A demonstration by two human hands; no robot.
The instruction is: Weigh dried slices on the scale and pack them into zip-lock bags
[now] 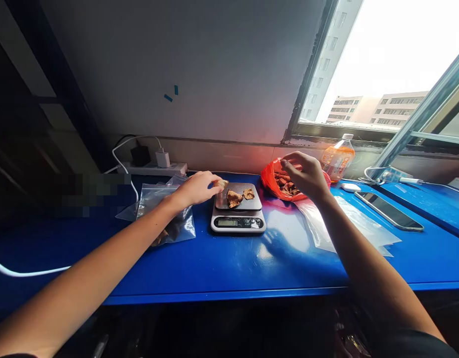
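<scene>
My left hand (200, 188) is at the left edge of a kitchen scale (238, 222), pinching a pale dried slice (222, 184) between thumb and fingers. On the scale's metal plate rest two brown dried pieces, a larger one (234, 199) and a smaller one (248, 194). The display is lit, its digits hard to read. Above a red plastic bag (268, 180) hovers my right hand (307, 174), thumb and fingertips drawn together; whether anything is between them I cannot make out. Brown dried pieces (285, 185) fill the open bag.
Filled clear zip bags (182, 219) lie left of the scale. Flat clear bags (354, 226), a phone (389, 211) and a white earphone case (350, 187) lie to the right. A drink bottle (338, 158) and a power strip (150, 169) stand along the wall.
</scene>
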